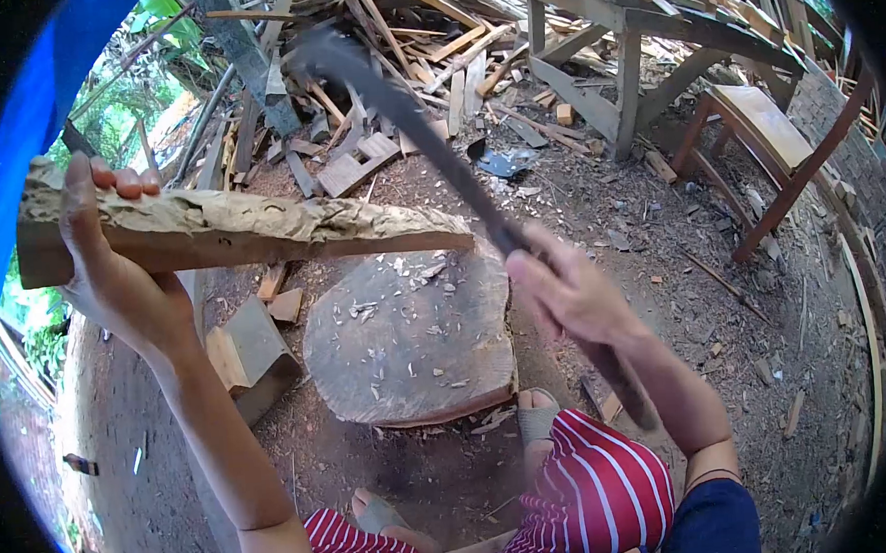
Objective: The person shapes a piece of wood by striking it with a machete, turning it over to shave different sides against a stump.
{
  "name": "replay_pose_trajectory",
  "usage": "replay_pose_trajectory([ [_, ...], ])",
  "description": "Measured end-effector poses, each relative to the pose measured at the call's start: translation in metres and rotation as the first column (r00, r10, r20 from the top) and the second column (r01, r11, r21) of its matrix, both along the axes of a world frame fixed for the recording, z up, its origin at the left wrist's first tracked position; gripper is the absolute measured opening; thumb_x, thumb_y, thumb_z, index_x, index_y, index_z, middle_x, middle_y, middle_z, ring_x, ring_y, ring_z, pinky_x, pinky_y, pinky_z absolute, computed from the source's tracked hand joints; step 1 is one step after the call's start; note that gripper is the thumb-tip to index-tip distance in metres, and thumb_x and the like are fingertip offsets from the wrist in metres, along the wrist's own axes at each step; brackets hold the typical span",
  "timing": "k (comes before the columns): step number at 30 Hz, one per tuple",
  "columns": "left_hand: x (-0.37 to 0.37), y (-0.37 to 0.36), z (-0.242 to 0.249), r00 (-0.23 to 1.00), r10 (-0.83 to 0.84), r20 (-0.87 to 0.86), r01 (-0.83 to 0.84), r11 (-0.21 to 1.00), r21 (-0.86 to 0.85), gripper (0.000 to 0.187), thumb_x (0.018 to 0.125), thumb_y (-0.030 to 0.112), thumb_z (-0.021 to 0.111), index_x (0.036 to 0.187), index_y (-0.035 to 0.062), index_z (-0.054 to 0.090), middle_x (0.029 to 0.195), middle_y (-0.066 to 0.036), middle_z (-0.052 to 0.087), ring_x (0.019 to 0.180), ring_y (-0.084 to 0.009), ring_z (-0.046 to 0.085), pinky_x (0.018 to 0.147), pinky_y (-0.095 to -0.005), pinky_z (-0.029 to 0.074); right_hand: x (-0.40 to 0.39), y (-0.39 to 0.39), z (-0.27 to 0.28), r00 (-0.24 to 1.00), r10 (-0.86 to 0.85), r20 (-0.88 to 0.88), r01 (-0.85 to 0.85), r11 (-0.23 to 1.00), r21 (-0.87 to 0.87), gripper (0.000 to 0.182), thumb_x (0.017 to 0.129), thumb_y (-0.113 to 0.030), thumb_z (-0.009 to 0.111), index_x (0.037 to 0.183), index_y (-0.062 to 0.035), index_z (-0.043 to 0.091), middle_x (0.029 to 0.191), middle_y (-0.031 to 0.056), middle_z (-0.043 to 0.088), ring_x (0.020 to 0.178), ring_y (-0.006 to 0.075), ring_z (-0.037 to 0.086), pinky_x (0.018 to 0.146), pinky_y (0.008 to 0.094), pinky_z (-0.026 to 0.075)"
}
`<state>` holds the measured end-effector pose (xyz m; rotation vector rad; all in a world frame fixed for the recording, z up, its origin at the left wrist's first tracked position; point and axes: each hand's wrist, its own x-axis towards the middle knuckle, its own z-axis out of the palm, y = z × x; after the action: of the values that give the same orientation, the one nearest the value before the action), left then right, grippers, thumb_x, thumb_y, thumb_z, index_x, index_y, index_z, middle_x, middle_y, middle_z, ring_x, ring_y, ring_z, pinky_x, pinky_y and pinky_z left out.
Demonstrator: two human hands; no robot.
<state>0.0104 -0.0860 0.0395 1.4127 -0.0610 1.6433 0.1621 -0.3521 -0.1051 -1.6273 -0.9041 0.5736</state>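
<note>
My left hand (112,264) grips the thick left end of a long, rough-barked piece of wood (290,229), fingers over its top edge. The piece lies roughly level, its thinner right end over the back edge of a round chopping block (411,338) strewn with small chips. My right hand (574,290) is wrapped round the dark handle of a long tool (447,161), raised aslant above and to the right of the block. The tool's head, at the upper left, is blurred by motion. The tool and the wood do not visibly touch.
Behind the block lies a heap of split wood (451,56). A wooden workbench (632,56) stands at the back right, beside a chair-like frame (756,130). A squared wood block (252,352) sits left of the chopping block. My sandalled feet (538,417) are close to its front.
</note>
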Motion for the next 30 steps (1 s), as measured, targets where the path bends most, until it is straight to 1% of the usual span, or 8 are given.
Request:
replay_pose_trajectory([
  [5,0.01,-0.013,0.008,1.0,0.01,0.009,-0.01,1.0,0.004,0.025,0.082,0.02,0.072,0.09,0.001,0.058,0.077,-0.007,0.052,0.068,-0.0154,0.054,0.068,-0.0334,0.049,0.002,0.013,0.049,0.904,-0.231,0.361,0.006,0.849,0.528,0.027,0.098,-0.029,0.045,0.103,-0.0029,0.047,0.056,-0.0042,0.044,0.039,0.0056,0.042,0.034,0.0219,0.035],
  [7,0.009,-0.008,0.008,1.0,0.024,-0.004,-0.024,0.999,0.029,0.025,0.082,0.02,0.072,0.089,0.0013,0.058,0.075,-0.007,0.053,0.067,-0.0157,0.054,0.067,-0.0331,0.049,-0.002,0.015,0.029,0.915,-0.253,0.315,0.083,0.88,0.467,0.026,0.097,-0.028,0.046,0.103,-0.0025,0.047,0.057,-0.0003,0.047,0.041,0.008,0.046,0.036,0.0245,0.034],
  [11,0.0,-0.006,0.002,0.999,0.037,0.018,-0.038,0.999,0.02,0.023,0.082,0.019,0.072,0.085,0.0013,0.056,0.072,-0.007,0.054,0.063,-0.0167,0.057,0.064,-0.0329,0.05,0.007,0.008,-0.085,0.945,-0.124,0.303,0.209,0.941,-0.266,0.036,0.095,-0.038,0.047,0.104,-0.0026,0.049,0.069,0.0124,0.059,0.064,0.0258,0.063,0.059,0.0434,0.047],
  [16,0.003,-0.001,0.003,0.999,0.037,0.026,-0.038,0.999,0.036,0.025,0.081,0.018,0.072,0.087,0.0006,0.055,0.071,-0.007,0.054,0.062,-0.0172,0.058,0.062,-0.0315,0.051,0.003,0.006,-0.047,0.992,-0.088,0.091,0.115,0.921,-0.373,0.038,0.095,-0.042,0.047,0.104,-0.0046,0.051,0.072,0.009,0.055,0.06,0.0201,0.055,0.057,0.0383,0.045],
  [23,0.011,-0.007,0.011,1.0,0.008,-0.018,-0.006,0.997,0.072,0.024,0.084,0.019,0.07,0.089,0.0008,0.055,0.077,-0.008,0.054,0.068,-0.0169,0.055,0.066,-0.0341,0.05,-0.012,0.015,0.058,0.906,-0.266,0.329,0.125,0.912,0.391,0.029,0.096,-0.029,0.051,0.104,-0.0018,0.047,0.057,0.0042,0.052,0.046,0.0137,0.053,0.041,0.0299,0.039],
  [26,0.011,-0.008,0.01,1.0,0.013,0.001,-0.013,0.995,0.102,0.024,0.083,0.019,0.072,0.087,0.0007,0.057,0.071,-0.008,0.056,0.063,-0.0163,0.059,0.064,-0.0312,0.052,-0.003,0.018,0.015,0.78,-0.396,0.485,0.23,0.901,0.367,0.027,0.095,-0.025,0.053,0.106,-0.0012,0.045,0.058,0.0109,0.057,0.047,0.0209,0.06,0.04,0.0325,0.042],
  [28,0.009,-0.012,0.009,0.995,0.089,-0.036,-0.086,0.993,0.087,0.024,0.082,0.02,0.071,0.088,0.0011,0.057,0.069,-0.008,0.057,0.063,-0.0163,0.06,0.064,-0.03,0.052,0.0,0.007,-0.05,0.851,-0.2,0.485,0.324,0.928,-0.186,0.031,0.095,-0.032,0.051,0.107,-0.0032,0.045,0.065,0.0186,0.06,0.057,0.0334,0.063,0.052,0.0427,0.048],
  [30,0.004,-0.014,0.006,0.984,0.173,-0.029,-0.166,0.971,0.171,0.025,0.082,0.02,0.072,0.088,0.0016,0.057,0.069,-0.008,0.058,0.062,-0.0163,0.062,0.064,-0.0296,0.053,0.001,0.004,-0.086,0.823,-0.12,0.556,0.362,0.864,-0.35,0.032,0.095,-0.034,0.049,0.107,-0.0043,0.046,0.067,0.0186,0.06,0.057,0.0366,0.06,0.056,0.044,0.047],
])
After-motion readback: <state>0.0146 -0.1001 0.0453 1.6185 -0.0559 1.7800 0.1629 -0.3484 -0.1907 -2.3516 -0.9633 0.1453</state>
